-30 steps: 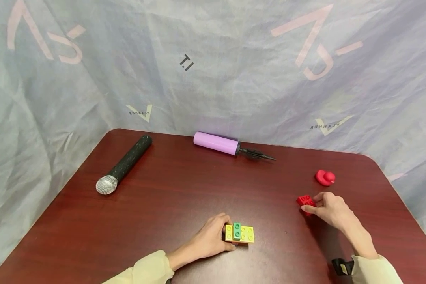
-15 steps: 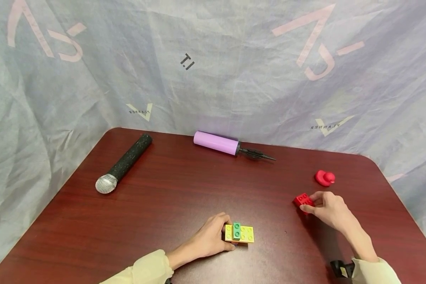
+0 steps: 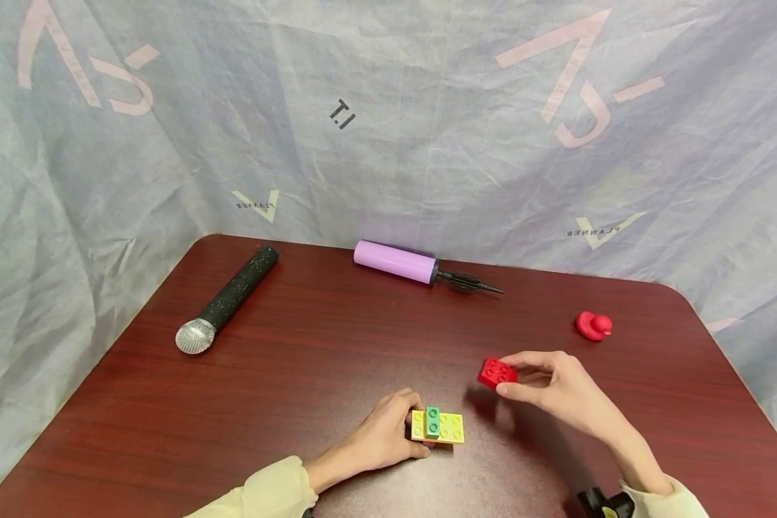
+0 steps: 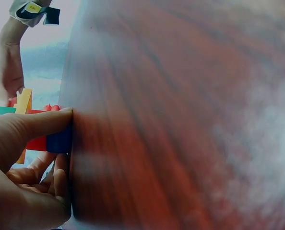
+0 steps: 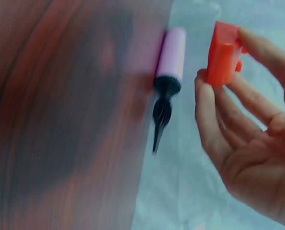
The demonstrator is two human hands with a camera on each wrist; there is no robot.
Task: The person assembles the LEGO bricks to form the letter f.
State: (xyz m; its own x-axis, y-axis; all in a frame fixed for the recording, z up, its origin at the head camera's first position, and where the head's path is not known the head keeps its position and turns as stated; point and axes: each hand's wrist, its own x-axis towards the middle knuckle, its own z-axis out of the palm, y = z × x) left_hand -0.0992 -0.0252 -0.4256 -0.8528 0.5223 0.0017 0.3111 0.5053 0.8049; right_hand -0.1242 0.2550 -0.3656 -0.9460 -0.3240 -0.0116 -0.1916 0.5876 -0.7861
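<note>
Near the front middle of the table, my left hand (image 3: 382, 433) grips a small stack of toy bricks. A long yellow brick (image 3: 453, 427) with a green brick (image 3: 432, 422) on it tops the stack in the head view. Lower down, the left wrist view shows a red brick (image 4: 37, 143) and a blue brick (image 4: 59, 140) between thumb and fingers. My right hand (image 3: 566, 392) pinches a loose red toy brick (image 3: 496, 373) above the table, to the right of the stack and apart from it. In the right wrist view that brick (image 5: 223, 57) sits between thumb and fingertips.
A red rubber duck (image 3: 593, 326) sits at the right. Along the back edge lies a purple hand pump (image 3: 395, 262) with a black nozzle. On the left is a black microphone (image 3: 233, 295) with a silver head. A grey printed cloth (image 3: 388, 144) hangs behind the table (image 3: 337, 345).
My right hand has lifted the red brick off the table and carried it left, closer to the stack. The left hand and its stack have stayed in place.
</note>
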